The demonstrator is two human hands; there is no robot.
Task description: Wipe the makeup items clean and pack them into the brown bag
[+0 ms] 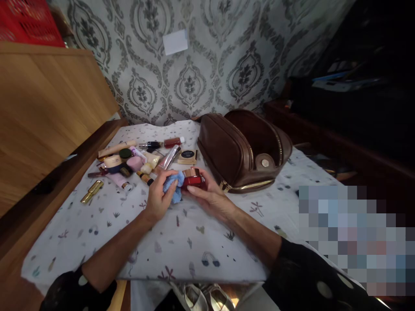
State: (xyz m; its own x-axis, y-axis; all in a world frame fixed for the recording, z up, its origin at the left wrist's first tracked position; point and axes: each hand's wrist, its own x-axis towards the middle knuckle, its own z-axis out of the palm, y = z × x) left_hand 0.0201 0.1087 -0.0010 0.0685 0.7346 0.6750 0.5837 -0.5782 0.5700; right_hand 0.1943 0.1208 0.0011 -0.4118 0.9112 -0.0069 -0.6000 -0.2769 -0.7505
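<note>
My left hand (161, 195) is closed on a crumpled light blue cloth (177, 195), which presses against the side of a red cosmetic jar (193, 180). The jar has a shiny copper-coloured lid (192, 172). My right hand (212, 196) grips this jar from the right, thumb in front. Both hands are above the middle of the patterned white cloth (181, 250). Just behind them lie a pink tube with a silver cap (169, 158) and a gold compact with a black top (187, 156).
An unzipped brown toiletry bag (223, 149) stands to the right. Several cosmetics lie heaped at left, among them a cream jar (112, 163), a pink jar (134, 163) and a gold lipstick tube (92, 191). A wooden cabinet (52, 112) borders the left, and a patterned wall (194, 86) the back.
</note>
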